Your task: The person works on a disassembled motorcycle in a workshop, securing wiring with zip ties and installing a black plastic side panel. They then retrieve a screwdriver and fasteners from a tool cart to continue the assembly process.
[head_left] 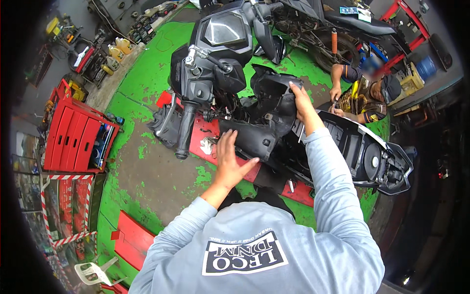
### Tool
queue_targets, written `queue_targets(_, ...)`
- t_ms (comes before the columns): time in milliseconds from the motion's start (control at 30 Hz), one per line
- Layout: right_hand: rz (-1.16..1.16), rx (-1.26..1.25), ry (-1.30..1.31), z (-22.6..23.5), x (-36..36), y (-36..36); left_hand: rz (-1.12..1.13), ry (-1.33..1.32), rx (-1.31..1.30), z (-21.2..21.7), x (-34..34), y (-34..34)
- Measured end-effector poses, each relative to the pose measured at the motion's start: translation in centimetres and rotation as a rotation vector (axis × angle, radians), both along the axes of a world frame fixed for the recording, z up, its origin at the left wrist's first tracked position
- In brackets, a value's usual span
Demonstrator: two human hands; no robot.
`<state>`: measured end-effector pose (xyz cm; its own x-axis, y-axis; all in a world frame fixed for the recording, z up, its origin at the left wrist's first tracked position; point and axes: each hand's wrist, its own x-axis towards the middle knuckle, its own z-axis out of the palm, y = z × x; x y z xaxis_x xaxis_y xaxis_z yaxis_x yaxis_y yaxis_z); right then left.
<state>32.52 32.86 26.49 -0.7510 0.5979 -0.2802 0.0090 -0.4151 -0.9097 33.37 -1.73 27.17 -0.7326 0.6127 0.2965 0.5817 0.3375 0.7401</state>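
Item one: a black moulded plastic body panel, curved and many-sided, set across the middle of a black scooter with white edging. We list it between the two hands, its upper part beside the right and its lower part beside the left.

Right hand: we record the grip closed on the panel's upper right edge, thumb on the near face.

Left hand: we record the grip wide, fingers spread and thumb held out, at the panel's lower left end; whether the fingertips touch it, we cannot tell.

Surroundings: a black rubber-sleeved handlebar end, left of and apart from the left hand; a flat red metal stand beneath the scooter, bearing a crumpled white cloth or tissue; a co-worker in a dark cap, low on the scooter's far side, both hands together near its edge.

Further off, we enter a red drawer-fronted tool cabinet to the left, a white plastic chair at lower left, and a worn green-painted floor throughout.
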Motion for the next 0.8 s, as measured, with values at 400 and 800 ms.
queue_targets(400,0.147,-0.148,0.0,-1.4,-3.3,2.0,0.361,-0.151,-0.108,-2.2,4.9,7.3)
queue_targets(800,0.183,-0.332,0.1,-0.3,-4.8,3.8,0.319,-0.169,0.067,-0.6,4.0,10.4)
